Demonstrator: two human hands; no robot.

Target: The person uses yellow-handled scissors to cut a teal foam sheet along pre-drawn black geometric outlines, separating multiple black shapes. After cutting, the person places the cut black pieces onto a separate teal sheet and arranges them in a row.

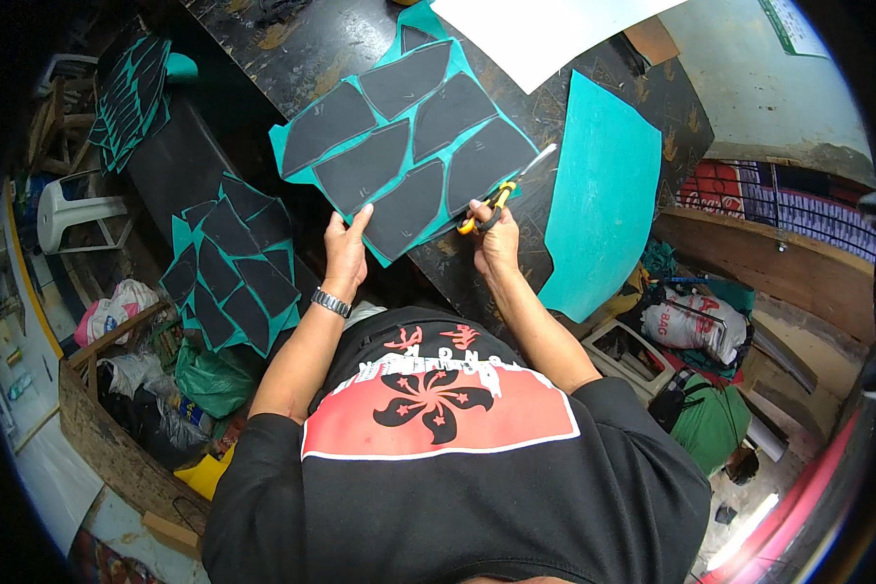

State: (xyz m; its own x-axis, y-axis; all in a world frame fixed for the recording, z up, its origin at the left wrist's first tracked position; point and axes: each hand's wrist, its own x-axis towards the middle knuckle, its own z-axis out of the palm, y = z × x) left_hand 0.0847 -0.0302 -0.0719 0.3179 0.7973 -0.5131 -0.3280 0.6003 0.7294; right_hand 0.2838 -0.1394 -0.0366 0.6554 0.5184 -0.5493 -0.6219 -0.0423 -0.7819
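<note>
- Sheet (411, 141), teal with dark panels (363, 162), is held over the near edge of the bench (248, 49); whether it rests there cannot be told.
- Left hand (346, 255) grips its near edge, thumb on top.
- Right hand (497, 240) is closed round the handles of the scissors (505, 193), beside the sheet's right corner; contact with the sheet is unclear.
- Handling, as judged: light, thin, fairly flexible, apt to sag or crease; not fragile.
- Recommended hold: flat pinch on the near margin, well clear of the scissors.

Left hand (346, 251) partly under patterned sheet (411, 134)
</note>
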